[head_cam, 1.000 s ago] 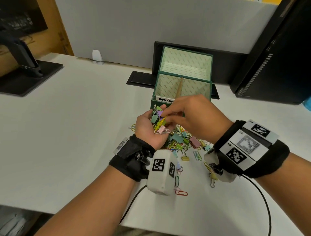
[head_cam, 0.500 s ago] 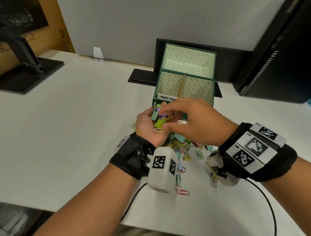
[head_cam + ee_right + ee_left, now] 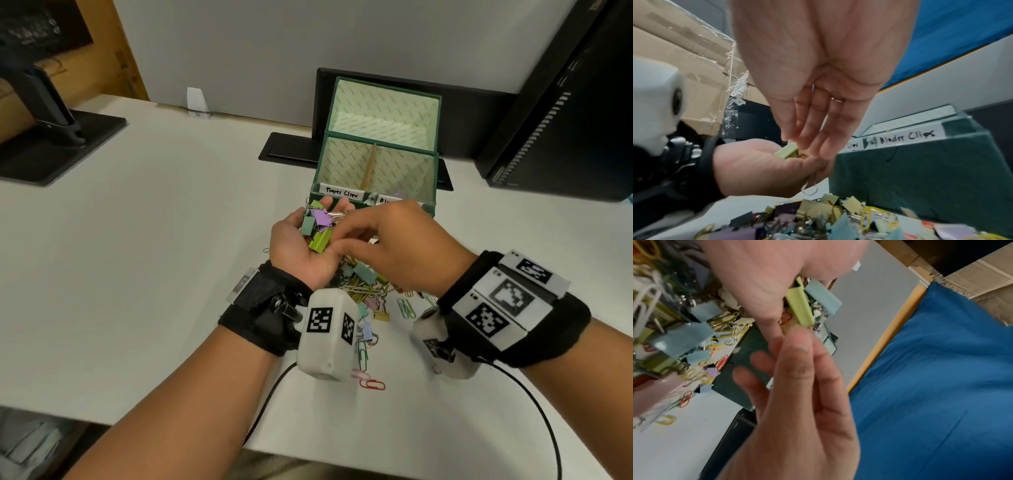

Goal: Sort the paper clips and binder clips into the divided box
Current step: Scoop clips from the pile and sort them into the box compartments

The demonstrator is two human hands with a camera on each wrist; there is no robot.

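Note:
My left hand is palm up in front of the green divided box, cupping several binder clips. Among them are a purple binder clip and a green binder clip. My right hand reaches into that palm from the right, and its thumb and forefinger pinch the end of the green binder clip. An orange paper clip lies in the palm. The box's front carries two labels, "Paper Clips" on the left and "Binder Clips" on the right. A pile of mixed clips lies on the table under both hands.
Loose clips trail toward me, including a red paper clip and a green paper clip. The box's lid stands open behind it. A monitor base sits far left and a black computer case at the right. Cables run off the front edge.
The yellow and pink paper clips that lay in my left palm are gone from it. My right fingers have shifted down onto the green binder clip. Both hands have stayed in front of the box.

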